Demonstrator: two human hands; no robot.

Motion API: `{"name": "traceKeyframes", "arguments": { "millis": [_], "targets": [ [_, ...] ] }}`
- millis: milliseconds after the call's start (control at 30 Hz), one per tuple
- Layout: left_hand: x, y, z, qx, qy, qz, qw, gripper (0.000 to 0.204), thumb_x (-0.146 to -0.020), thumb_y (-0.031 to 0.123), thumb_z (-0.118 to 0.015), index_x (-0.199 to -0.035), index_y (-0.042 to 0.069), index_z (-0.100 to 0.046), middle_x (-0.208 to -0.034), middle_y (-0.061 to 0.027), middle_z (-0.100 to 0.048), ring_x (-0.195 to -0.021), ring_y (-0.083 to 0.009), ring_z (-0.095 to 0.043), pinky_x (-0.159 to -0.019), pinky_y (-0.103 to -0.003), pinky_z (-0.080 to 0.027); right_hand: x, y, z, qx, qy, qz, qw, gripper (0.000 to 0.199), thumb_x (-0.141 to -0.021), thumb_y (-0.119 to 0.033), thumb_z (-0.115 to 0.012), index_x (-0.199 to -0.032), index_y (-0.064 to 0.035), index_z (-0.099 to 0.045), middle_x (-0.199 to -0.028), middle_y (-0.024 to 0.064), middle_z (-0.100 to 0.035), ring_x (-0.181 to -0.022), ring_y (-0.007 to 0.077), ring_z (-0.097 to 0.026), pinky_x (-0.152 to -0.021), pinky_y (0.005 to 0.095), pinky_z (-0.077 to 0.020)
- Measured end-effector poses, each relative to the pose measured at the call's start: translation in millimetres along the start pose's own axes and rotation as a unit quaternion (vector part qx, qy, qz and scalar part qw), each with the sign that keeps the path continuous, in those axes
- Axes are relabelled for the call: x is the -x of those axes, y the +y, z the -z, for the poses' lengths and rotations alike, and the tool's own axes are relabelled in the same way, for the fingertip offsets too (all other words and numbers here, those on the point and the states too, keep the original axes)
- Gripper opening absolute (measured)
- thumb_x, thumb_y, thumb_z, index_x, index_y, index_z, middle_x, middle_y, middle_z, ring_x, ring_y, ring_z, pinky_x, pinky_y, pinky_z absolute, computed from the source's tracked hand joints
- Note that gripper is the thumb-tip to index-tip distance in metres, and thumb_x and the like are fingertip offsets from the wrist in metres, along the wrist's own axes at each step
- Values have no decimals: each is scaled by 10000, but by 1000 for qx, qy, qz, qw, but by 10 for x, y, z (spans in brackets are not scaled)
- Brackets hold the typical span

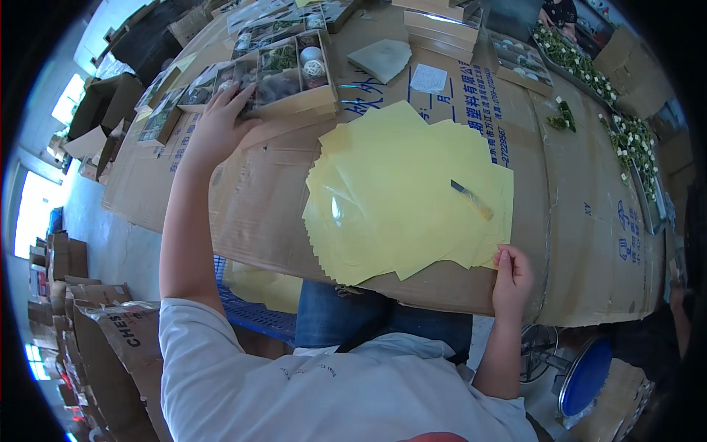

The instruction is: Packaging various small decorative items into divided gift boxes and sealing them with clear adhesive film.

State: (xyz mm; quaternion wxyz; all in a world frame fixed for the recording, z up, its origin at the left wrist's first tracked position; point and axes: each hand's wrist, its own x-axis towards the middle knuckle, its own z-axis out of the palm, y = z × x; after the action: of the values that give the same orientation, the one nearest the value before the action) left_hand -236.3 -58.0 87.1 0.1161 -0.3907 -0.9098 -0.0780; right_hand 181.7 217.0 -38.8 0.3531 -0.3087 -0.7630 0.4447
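Observation:
My left hand reaches far out and rests with spread fingers on a shallow wooden gift box with divided compartments and a clear lid. My right hand pinches the near right corner of a fanned stack of yellow glossy sheets lying on the cardboard-covered table. A small yellow-handled utility knife lies on top of the sheets, a little beyond my right hand.
More divided boxes line the far left of the table. Flat cardboard box parts, a folded grey cloth and a white slip sit at the back. Trays of green and white flowers run along the right. Cartons stand on the floor left; a blue stool is at lower right.

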Motion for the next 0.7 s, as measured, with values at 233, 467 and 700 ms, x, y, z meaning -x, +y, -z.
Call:
{"name": "traceKeyframes", "arguments": {
  "millis": [233,467,700],
  "targets": [
    [-210,-68,-263,-80,90,22,992,523,-904,276,-556,-1390,161,-403,-1401,-151,-415,-1309,-377,-360,-1075,-466,-294,4,-22,2,-5,10,-22,1000,107,-907,-32,-530,-942,11,-622,-847,75,-599,-773,134,-580,-706,247,-471],
    [-94,83,-309,-117,249,24,961,620,-896,421,-541,-1423,173,-331,-1422,-133,-379,-1346,-364,-300,-1053,-587,-229,8,-33,17,9,16,-5,1000,104,-902,-28,-532,-935,6,-625,-840,77,-600,-762,144,-581,-697,252,-468],
    [766,295,-303,-29,261,-84,961,600,-847,261,-578,-1376,56,-384,-1376,-199,-390,-1290,-398,-339,-1066,-506,-242,-439,-299,613,329,21,199,923,101,-852,-32,-557,-927,-3,-619,-881,141,-606,-832,319,-588,-742,387,-472]
  ]
}}
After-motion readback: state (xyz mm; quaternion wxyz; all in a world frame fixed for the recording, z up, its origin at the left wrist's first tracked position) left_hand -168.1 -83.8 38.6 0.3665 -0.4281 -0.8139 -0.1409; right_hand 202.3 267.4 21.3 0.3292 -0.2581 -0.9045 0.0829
